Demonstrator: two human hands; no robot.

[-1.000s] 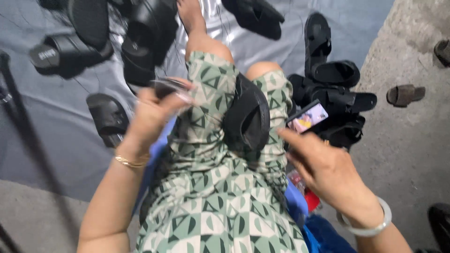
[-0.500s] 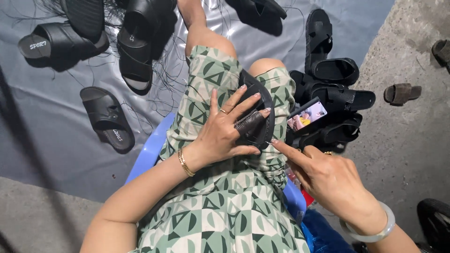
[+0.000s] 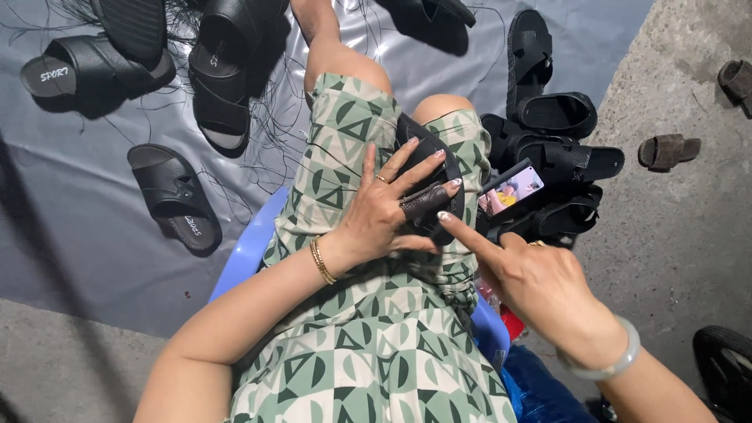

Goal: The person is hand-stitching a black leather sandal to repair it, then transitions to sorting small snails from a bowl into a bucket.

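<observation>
A black sandal (image 3: pixel 429 149) lies on my lap, between my knees, on green patterned trousers. My left hand (image 3: pixel 389 205) rests flat on top of it with fingers spread, and one finger wears a dark sleeve. My right hand (image 3: pixel 540 274) sits just to the right, index finger stretched out and touching the sandal's edge near the left fingertips. It holds nothing. A phone (image 3: pixel 509 190) with a lit screen leans on a pile of black sandals (image 3: pixel 560 157) right beside that hand.
More black sandals (image 3: pixel 176 196) lie scattered on a grey plastic sheet (image 3: pixel 78 204) to the left and ahead. I sit on a blue plastic stool (image 3: pixel 247 251). Concrete floor at right carries two brown sandals (image 3: pixel 666 150).
My left hand came down from beside the knee onto the sandal on my lap. My right hand's index finger extended toward the sandal's edge.
</observation>
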